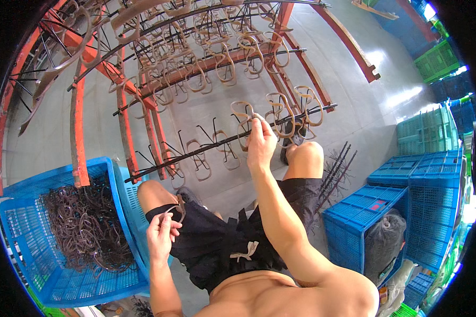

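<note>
My right hand [262, 141] is closed around the middle of a brown eyeglass frame [241, 108], held at a black hooked rod [217, 143] that crosses in front of my knees. Several more frames hang on this rod, including amber-brown ones [308, 105] at its right end and paler ones [198, 161] to the left; some hooks between them are bare. Low on the left, over my thigh, my left hand [163, 232] pinches another brown eyeglass frame [181, 209]. Fingers partly cover both held frames.
An orange metal rack [79, 121] bears further rods of hanging frames [225, 66]. At left stands a blue crate [31, 211] with a heap of brown frames [90, 227]. Stacked blue crates [433, 206], a dark bag [386, 240] and upright hooked rods [337, 174] are at right.
</note>
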Action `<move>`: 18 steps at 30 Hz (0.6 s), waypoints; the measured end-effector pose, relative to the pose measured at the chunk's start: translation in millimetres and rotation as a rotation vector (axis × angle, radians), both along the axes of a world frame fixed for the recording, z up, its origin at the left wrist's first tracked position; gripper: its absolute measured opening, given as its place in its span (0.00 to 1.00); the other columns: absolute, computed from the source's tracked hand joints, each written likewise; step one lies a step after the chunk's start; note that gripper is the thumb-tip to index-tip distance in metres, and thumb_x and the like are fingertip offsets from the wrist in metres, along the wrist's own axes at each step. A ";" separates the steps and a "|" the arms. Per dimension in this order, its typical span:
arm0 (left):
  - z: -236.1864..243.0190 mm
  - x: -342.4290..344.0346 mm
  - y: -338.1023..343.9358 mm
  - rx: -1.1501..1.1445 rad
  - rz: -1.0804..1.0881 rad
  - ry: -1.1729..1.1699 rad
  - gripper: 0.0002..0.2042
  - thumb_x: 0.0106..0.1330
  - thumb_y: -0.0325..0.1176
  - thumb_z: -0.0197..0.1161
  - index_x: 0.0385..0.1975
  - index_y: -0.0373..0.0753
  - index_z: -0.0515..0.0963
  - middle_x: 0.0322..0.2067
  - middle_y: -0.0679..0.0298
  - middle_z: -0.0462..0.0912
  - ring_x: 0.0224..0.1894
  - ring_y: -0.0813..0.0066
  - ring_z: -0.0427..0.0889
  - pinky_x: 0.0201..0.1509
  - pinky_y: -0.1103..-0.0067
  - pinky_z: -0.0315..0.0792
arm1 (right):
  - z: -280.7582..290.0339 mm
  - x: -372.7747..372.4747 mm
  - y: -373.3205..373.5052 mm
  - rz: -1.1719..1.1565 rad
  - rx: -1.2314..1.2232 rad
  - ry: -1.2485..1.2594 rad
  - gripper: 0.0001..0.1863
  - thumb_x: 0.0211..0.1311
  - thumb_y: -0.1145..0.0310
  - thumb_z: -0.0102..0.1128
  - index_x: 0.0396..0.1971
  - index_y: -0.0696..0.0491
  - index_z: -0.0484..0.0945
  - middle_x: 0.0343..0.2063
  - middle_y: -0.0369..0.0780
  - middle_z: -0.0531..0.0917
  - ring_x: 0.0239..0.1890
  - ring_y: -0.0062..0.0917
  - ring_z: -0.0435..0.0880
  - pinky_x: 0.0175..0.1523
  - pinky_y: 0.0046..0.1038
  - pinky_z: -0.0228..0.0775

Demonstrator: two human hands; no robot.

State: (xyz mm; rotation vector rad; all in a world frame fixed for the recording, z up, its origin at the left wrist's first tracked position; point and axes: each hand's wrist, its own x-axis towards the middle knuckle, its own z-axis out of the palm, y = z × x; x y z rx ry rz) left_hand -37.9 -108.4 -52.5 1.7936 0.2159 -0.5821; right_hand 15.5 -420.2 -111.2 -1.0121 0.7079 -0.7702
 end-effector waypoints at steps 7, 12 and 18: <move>-3.5 -2.1 -21.1 -0.139 0.070 -0.044 0.11 0.67 0.36 0.52 0.33 0.35 0.77 0.20 0.69 0.73 0.17 0.88 0.68 0.17 0.90 0.61 | -1.7 -2.6 17.8 0.060 -0.376 0.238 0.14 0.66 0.66 0.51 0.46 0.57 0.75 0.15 0.27 0.66 0.18 0.10 0.58 0.22 0.15 0.54; 3.8 -4.4 -25.2 -0.321 0.025 -0.081 0.10 0.67 0.33 0.52 0.40 0.33 0.72 0.24 0.65 0.75 0.20 0.80 0.76 0.21 0.86 0.72 | -4.9 0.0 8.1 -0.049 -0.457 0.292 0.15 0.65 0.65 0.51 0.46 0.57 0.75 0.15 0.31 0.70 0.19 0.12 0.62 0.24 0.17 0.58; 8.8 -8.2 -32.3 -0.491 0.049 -0.058 0.09 0.67 0.31 0.52 0.42 0.34 0.70 0.24 0.63 0.76 0.21 0.76 0.78 0.21 0.83 0.74 | -2.0 2.1 9.2 -0.072 -0.674 0.384 0.13 0.64 0.65 0.52 0.44 0.56 0.76 0.13 0.37 0.69 0.17 0.15 0.63 0.23 0.21 0.59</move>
